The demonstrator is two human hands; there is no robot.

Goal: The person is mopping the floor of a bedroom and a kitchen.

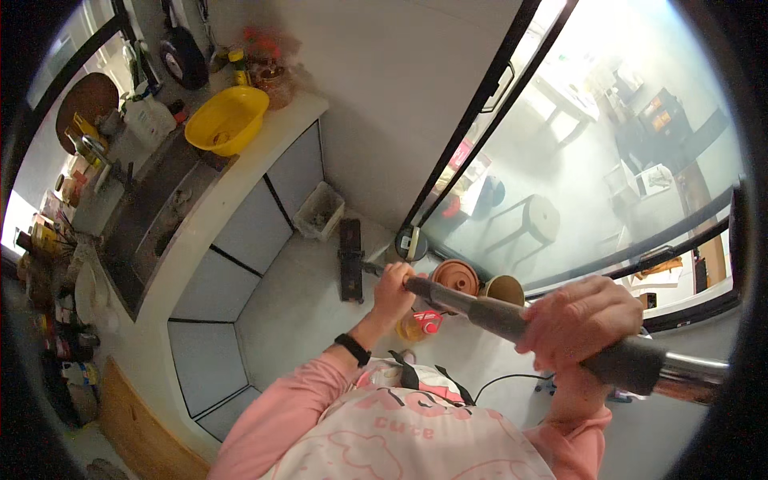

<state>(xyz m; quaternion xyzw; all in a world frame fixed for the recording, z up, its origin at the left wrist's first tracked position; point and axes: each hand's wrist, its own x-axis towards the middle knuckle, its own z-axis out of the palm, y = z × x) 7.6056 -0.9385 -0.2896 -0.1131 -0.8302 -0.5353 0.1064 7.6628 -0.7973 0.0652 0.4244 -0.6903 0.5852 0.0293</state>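
Observation:
A long mop-like pole (pixel 447 297) with dark foam grips and a shiny metal end runs from the floor up to the right rim. Its dark rectangular floor head (pixel 351 261) lies on the grey floor. My left hand (pixel 395 293) is wrapped around the lower part of the pole; a black band sits on that wrist. My right hand (pixel 585 321) is closed over the upper grip. Below the pole, near my feet, stands a bottle of yellow liquid with a red cap (pixel 419 326).
Grey cabinets under a counter (pixel 276 138) line the left, with a yellow basin (pixel 228 120) on top. A clear plastic bin (pixel 319 211) stands in the corner. By the glass sliding door (pixel 516 174) are a lidded terracotta-coloured pot (pixel 455 277) and a tan bucket (pixel 505 290). A black cable (pixel 510 377) crosses the floor.

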